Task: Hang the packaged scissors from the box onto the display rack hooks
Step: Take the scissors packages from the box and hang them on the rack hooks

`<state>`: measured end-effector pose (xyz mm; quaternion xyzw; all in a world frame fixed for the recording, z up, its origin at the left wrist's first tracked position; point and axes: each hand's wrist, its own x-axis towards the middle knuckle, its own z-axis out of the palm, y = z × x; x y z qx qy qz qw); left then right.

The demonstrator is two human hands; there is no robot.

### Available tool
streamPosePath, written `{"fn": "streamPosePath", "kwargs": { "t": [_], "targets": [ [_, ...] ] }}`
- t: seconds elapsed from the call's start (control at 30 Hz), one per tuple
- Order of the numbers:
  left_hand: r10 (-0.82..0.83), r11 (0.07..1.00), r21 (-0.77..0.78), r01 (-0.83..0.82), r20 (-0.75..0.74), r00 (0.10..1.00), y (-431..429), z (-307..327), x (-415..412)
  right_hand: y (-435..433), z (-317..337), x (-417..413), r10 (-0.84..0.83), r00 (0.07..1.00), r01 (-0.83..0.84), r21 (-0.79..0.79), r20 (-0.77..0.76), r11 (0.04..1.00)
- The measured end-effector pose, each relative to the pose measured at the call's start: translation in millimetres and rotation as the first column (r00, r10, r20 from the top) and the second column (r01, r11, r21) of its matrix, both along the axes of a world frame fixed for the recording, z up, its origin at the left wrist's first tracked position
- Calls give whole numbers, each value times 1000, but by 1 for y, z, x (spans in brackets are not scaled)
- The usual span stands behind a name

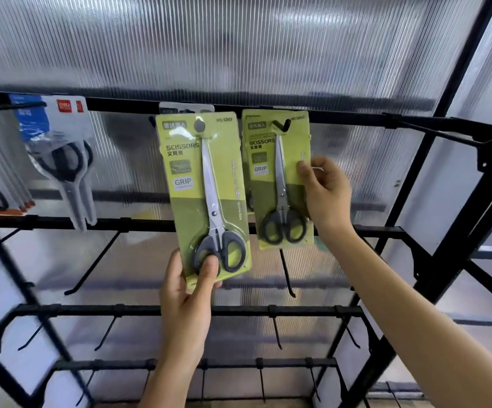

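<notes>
Left hand (186, 301) gripping scissors pack (203, 195)

Glossy green card pack (209, 195) (shiny steel blades), matt black metal rack (180, 310)

I see a black display rack (380, 231) of horizontal bars and forward-pointing hooks. From its top bar (342, 116) hang two green scissors packs (283, 178), side by side, and farther left a white-and-blue scissors pack (62, 148). The lower hooks (287, 275) are bare.
</notes>
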<state>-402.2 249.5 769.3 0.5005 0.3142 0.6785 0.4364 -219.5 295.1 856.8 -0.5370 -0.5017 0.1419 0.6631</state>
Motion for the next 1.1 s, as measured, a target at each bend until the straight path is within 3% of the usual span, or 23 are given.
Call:
{"fn": "streamPosePath", "kwargs": {
  "t": [0.13,0.23,0.3,0.4,0.5,0.63,0.77,0.83,0.93,1.1],
  "targets": [
    [3,999,41,-2,-26,1000,-4,7,1,40,4,1,-64,996,70,-119,56,990],
    [-23,997,72,27,-66,998,-4,11,2,64,6,7,-57,988,106,-353,146,930],
    [-54,995,79,60,-84,995,-5,13,4,75,0,14,30,962,126,-537,272,834],
    [-95,994,53,98,-50,994,-6,11,8,71,-17,19,245,831,253,-733,499,632],
    [-105,994,26,105,-33,994,-9,4,11,47,-38,15,360,856,86,-789,371,609],
    [-129,991,-26,129,10,992,-12,-7,13,-5,-54,1,315,947,-219,-601,57,769],
    [-166,985,-44,166,21,986,-15,-11,14,-47,-45,-8,343,924,-379,-282,-168,881],
    [-194,980,-35,195,20,981,-17,-10,14,-60,-39,-10,380,906,-411,-168,-188,896],
    [-246,969,-20,246,9,969,-19,-10,14,-72,-34,-15,439,894,-444,-47,-86,895],
    [-316,947,45,319,-57,947,-25,-7,14,-83,-30,-23,371,928,-372,38,23,928]
  ]
}}
